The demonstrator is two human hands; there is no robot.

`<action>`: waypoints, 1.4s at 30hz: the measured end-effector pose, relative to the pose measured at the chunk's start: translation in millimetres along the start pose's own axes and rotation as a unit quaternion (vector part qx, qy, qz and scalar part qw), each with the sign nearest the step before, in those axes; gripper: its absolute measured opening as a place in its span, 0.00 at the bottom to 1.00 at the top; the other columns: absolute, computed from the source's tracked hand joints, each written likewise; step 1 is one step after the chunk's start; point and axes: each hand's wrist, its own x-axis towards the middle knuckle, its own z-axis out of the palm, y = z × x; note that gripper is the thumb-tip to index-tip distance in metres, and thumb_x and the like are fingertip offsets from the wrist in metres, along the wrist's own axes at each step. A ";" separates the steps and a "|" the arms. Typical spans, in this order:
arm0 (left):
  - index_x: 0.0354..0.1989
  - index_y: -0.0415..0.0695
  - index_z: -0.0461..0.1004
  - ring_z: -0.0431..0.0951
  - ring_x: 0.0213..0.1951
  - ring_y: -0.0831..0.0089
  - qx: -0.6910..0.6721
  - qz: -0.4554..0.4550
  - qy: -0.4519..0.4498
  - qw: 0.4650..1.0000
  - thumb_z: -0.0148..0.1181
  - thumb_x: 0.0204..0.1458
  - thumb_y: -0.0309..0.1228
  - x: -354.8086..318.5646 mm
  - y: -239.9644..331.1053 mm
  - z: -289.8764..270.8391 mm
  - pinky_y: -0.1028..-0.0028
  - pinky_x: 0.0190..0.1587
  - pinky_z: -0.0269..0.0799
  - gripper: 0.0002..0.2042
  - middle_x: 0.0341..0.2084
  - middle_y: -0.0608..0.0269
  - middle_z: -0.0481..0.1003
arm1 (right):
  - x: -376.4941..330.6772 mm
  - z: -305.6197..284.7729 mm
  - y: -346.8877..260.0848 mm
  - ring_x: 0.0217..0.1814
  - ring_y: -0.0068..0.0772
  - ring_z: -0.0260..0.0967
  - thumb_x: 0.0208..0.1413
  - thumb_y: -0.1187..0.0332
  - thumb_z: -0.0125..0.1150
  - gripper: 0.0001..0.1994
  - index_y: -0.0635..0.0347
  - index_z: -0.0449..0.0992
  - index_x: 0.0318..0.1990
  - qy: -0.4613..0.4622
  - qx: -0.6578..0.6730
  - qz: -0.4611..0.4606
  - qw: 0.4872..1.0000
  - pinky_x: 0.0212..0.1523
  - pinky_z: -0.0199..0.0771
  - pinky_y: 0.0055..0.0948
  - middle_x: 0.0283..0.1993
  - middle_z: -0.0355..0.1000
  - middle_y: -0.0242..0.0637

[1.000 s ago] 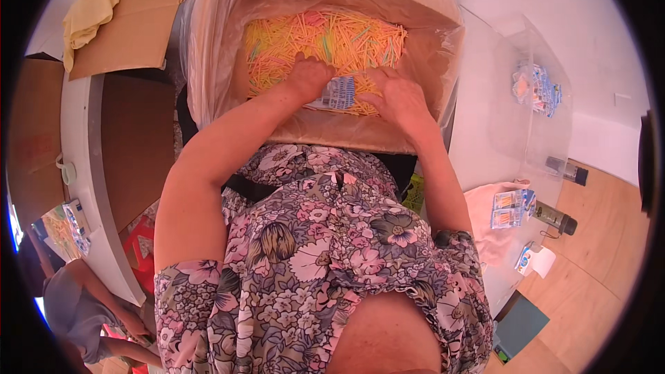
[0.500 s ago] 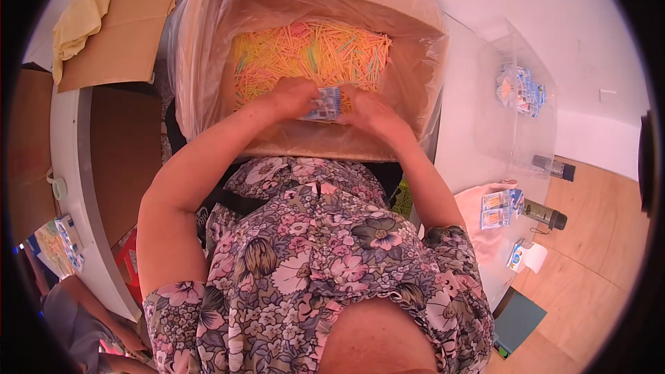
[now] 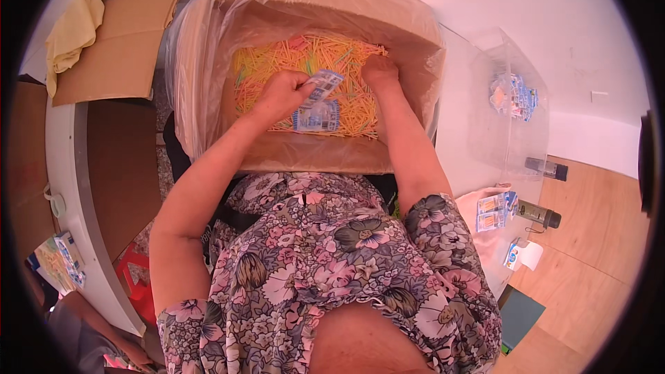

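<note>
A large cardboard box (image 3: 415,90) lined with clear plastic stands before me. Thin sticks (image 3: 277,62), mostly yellow and orange with some pink and green, cover its bottom. My left hand (image 3: 280,95) pinches a small blue-and-clear packet (image 3: 325,83) above the sticks. Just below it, a second blue-edged clear packet (image 3: 317,118) is over the pile; whether the two are joined I cannot tell. My right hand (image 3: 379,73) reaches down at the right end of the sticks, its fingers curled and mostly hidden.
To the right, a clear plastic bin (image 3: 533,138) holds several blue packets (image 3: 516,97). More packets (image 3: 493,211) lie on a pink cloth, near a bottle (image 3: 544,216). At left are a cardboard sheet (image 3: 125,48), a yellow cloth (image 3: 75,31) and another person's arm (image 3: 104,329).
My hands were together at the packets near the box's front. Now the right hand has let go and moved far right to the sticks, while the left has lifted a packet slightly.
</note>
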 end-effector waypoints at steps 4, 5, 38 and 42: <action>0.31 0.37 0.77 0.70 0.23 0.81 -0.129 -0.019 0.016 0.991 0.56 0.51 0.31 4.5 -12.0 -8.0 0.75 0.28 0.66 0.09 0.20 0.64 0.75 | 0.7 -3.1 -1.4 0.48 0.47 0.71 0.49 0.67 0.45 0.16 0.65 0.77 0.39 -0.043 0.010 0.006 0.999 0.47 0.71 0.37 0.45 0.72 0.52; 0.31 0.35 0.77 0.69 0.24 0.83 -0.169 -0.028 0.026 0.985 0.55 0.51 0.30 5.8 -10.9 -9.5 0.76 0.29 0.66 0.09 0.21 0.66 0.75 | -2.3 -5.8 -0.4 0.48 0.46 0.71 0.49 0.67 0.45 0.16 0.65 0.77 0.38 -0.058 0.015 0.006 0.998 0.47 0.71 0.37 0.45 0.72 0.52; 0.36 0.34 0.76 0.70 0.28 0.85 -0.228 -0.046 0.026 0.972 0.53 0.53 0.27 9.3 -2.3 -18.7 0.80 0.32 0.67 0.09 0.26 0.69 0.75 | -9.5 -19.9 -22.9 0.24 0.36 0.70 0.55 0.69 0.54 0.07 0.61 0.65 0.32 -0.057 0.852 0.093 0.511 0.21 0.74 0.35 0.26 0.68 0.40; 0.40 0.35 0.75 0.72 0.31 0.85 -0.222 -0.051 0.006 0.974 0.52 0.55 0.28 13.0 -6.8 -21.2 0.81 0.37 0.68 0.10 0.30 0.68 0.76 | -1.9 -2.4 0.6 0.21 0.25 0.63 0.56 0.68 0.54 0.04 0.56 0.68 0.33 -0.080 0.814 0.078 0.570 0.18 0.63 0.24 0.24 0.66 0.32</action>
